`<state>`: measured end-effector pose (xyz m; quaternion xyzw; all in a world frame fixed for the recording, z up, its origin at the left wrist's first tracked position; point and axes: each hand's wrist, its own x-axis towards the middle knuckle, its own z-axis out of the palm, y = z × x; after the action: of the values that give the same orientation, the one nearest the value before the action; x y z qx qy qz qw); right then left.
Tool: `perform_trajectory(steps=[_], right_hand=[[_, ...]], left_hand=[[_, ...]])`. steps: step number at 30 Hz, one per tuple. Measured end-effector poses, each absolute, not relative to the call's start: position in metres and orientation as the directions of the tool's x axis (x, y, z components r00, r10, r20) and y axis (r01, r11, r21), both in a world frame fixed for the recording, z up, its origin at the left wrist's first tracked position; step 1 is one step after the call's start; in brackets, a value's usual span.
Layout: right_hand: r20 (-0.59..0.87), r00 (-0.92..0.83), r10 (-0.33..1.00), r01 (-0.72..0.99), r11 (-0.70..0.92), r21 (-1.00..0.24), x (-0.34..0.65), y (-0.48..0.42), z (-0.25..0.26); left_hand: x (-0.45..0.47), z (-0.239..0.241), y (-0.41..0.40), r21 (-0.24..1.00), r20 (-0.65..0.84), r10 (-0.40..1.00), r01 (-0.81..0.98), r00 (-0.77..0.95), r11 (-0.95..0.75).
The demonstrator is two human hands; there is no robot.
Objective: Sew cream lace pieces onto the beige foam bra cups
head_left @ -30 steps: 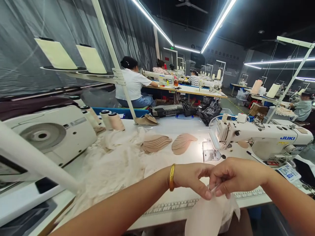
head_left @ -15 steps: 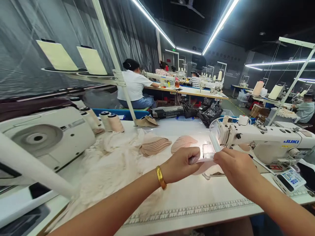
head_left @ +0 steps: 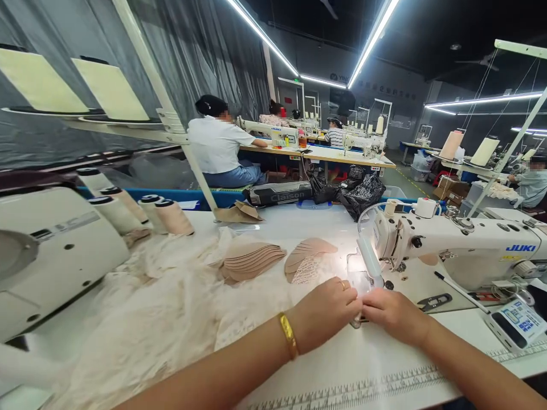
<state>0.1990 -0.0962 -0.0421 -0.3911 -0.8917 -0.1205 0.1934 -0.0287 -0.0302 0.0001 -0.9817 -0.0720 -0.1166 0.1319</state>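
My left hand [head_left: 329,313], with a gold bangle at the wrist, is closed in front of the white JUKI sewing machine [head_left: 465,242]. My right hand [head_left: 395,316] pinches right beside it, the fingertips of both nearly meeting. Between them they hold a pale fabric piece, now mostly hidden by the fingers. Just above sits the machine's lit tube lamp [head_left: 370,259], shining near the needle area. White lace [head_left: 316,270] lies beyond my left hand, partly over a fan of beige teardrop-shaped pads [head_left: 305,253]. A thicker fan of beige pads [head_left: 252,262] rests farther left.
A heap of cream lace fabric [head_left: 162,319] covers the table's left side, near thread cones [head_left: 173,216] and another machine [head_left: 55,250]. Thread snips [head_left: 433,302] and a small display device [head_left: 517,322] lie at right. A printed ruler [head_left: 363,384] follows the front edge. Co-workers sit beyond.
Both hands have come lower and closer together; the pale piece stretched between them is now mostly covered. Lace shows over the right-hand pads. The view has shifted slightly right.
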Motion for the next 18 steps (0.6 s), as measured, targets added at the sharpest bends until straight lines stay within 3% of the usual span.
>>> perform_trajectory(steps=[4,9,18], right_hand=[[0.464,-0.587,0.664,0.744,0.668,-0.014,0.212,-0.093,-0.040],[0.436,-0.543,0.717,0.766,0.636,-0.092,0.217,-0.103,-0.037],[0.350,-0.574,0.740,0.776,0.629,-0.056,0.212,-0.108,-0.029]], left_hand=[[-0.016,-0.019,-0.017,-0.183,0.236,0.211,0.256,0.949,-0.949],[-0.019,-0.034,-0.021,-0.116,0.396,0.187,0.251,0.899,-0.961],[-0.021,-0.031,-0.025,-0.009,0.425,0.243,0.273,0.872,-0.962]])
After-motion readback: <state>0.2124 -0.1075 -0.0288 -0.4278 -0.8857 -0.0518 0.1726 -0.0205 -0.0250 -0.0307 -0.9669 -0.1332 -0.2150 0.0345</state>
